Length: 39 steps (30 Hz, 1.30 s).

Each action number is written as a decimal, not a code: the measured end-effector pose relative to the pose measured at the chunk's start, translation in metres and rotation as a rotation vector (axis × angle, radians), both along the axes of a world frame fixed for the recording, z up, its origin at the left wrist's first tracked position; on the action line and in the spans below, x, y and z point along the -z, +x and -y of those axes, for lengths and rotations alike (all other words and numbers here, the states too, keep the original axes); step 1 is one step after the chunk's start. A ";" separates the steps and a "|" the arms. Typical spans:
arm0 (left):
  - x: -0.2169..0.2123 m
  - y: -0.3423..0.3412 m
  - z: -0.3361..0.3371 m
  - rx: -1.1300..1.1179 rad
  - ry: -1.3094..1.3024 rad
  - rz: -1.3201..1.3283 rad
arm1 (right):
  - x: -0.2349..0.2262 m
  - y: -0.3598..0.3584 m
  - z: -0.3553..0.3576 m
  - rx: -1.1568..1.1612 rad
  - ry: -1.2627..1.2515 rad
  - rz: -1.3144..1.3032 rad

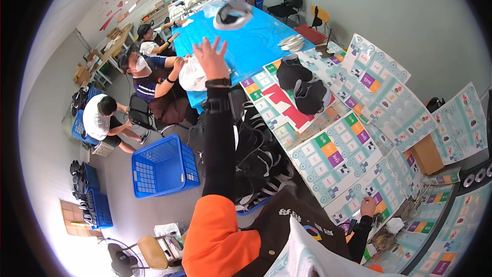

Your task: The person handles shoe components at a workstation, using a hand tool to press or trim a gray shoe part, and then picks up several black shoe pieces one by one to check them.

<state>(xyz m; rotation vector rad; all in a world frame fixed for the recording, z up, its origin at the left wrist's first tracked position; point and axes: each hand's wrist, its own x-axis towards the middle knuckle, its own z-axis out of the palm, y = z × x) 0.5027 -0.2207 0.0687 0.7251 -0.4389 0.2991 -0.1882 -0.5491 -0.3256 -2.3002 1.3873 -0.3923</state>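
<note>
My left hand (211, 60) is raised at the end of my outstretched arm, fingers spread and nothing in it. Beyond its fingertips, a blurred grey-and-white shoe (233, 15) appears in mid-air over the blue-covered table (251, 46), apart from the hand. Low on the right, my right hand (368, 206) has curled fingers over the printed sheets (333, 156); whatever it holds, if anything, is too small to make out. Two dark shoes (310, 96) stand on the sheet-covered table, by a red-and-white paper piece (289, 110).
Many dark shoes (256, 159) are heaped beside the table, below my left arm. An empty-looking blue crate (164, 169) sits on the floor at left. Several people work along the left and far sides, one masked person (148, 72) close to my arm. White pieces (291, 43) lie stacked on the blue cover.
</note>
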 end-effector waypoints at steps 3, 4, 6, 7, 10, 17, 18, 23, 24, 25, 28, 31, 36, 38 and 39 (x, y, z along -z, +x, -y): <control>-0.033 -0.098 0.005 0.017 0.199 0.137 | -0.001 -0.002 -0.001 -0.001 -0.001 -0.037; -0.025 -0.126 0.003 0.131 0.345 0.124 | -0.003 0.000 -0.001 -0.011 0.005 -0.023; 0.007 -0.165 -0.003 0.279 0.576 0.129 | -0.009 0.006 -0.004 -0.034 0.014 -0.015; 0.031 -0.176 -0.009 0.274 0.646 0.129 | -0.013 0.013 0.000 -0.037 0.075 0.027; 0.114 -0.180 -0.027 0.419 0.652 -0.215 | -0.046 0.045 0.002 -0.032 0.159 0.037; 0.168 -0.213 -0.095 0.245 0.810 -0.416 | -0.195 0.171 -0.024 -0.555 0.198 0.339; 0.170 -0.216 -0.101 0.258 0.816 -0.419 | -0.222 0.190 -0.033 -0.641 0.185 0.396; 0.193 -0.239 -0.122 0.341 0.830 -0.537 | -0.364 0.246 -0.110 -0.956 -0.065 0.616; 0.196 -0.245 -0.125 0.358 0.841 -0.557 | -0.379 0.243 -0.123 -0.957 -0.054 0.612; 0.204 -0.248 -0.127 0.378 0.843 -0.559 | -0.392 0.241 -0.134 -0.976 -0.123 0.716; 0.218 -0.257 -0.131 0.430 0.842 -0.589 | -0.401 0.246 -0.148 -1.006 -0.282 0.870; 0.226 -0.264 -0.129 0.442 0.830 -0.603 | -0.406 0.268 -0.160 -1.071 -0.008 0.888; 0.234 -0.267 -0.127 0.498 0.839 -0.623 | -0.361 0.275 -0.158 -1.078 0.027 0.804; 0.231 -0.268 -0.126 0.498 0.855 -0.618 | -0.348 0.270 -0.157 -1.096 0.130 0.697; 0.232 -0.267 -0.126 0.504 0.854 -0.617 | -0.341 0.269 -0.159 -1.082 0.144 0.718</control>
